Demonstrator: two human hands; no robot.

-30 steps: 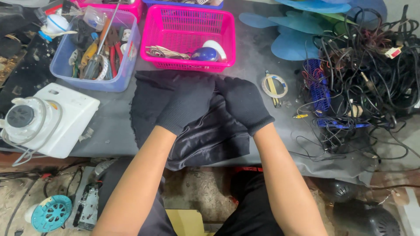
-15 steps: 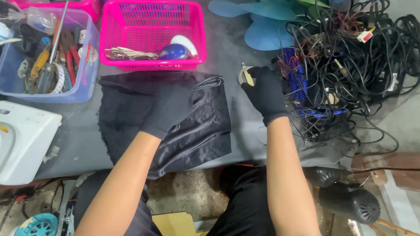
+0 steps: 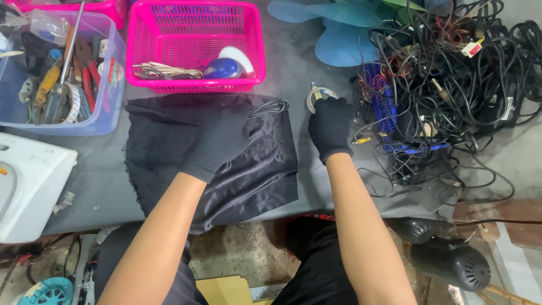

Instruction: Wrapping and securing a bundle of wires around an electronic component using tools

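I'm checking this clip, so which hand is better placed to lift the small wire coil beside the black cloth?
Right. The right hand already touches the wire coil, while the left hand lies flat on the black cloth.

grey worktable [image 3: 96,192] above a littered concrete floor [image 3: 248,254]

My grey workbench [image 3: 316,181] carries a black cloth [image 3: 169,152], pink basket [image 3: 195,45], clear tool tub [image 3: 56,68], white appliance [image 3: 28,192], blue fan blades [image 3: 339,34] and tangled black cables [image 3: 451,73].
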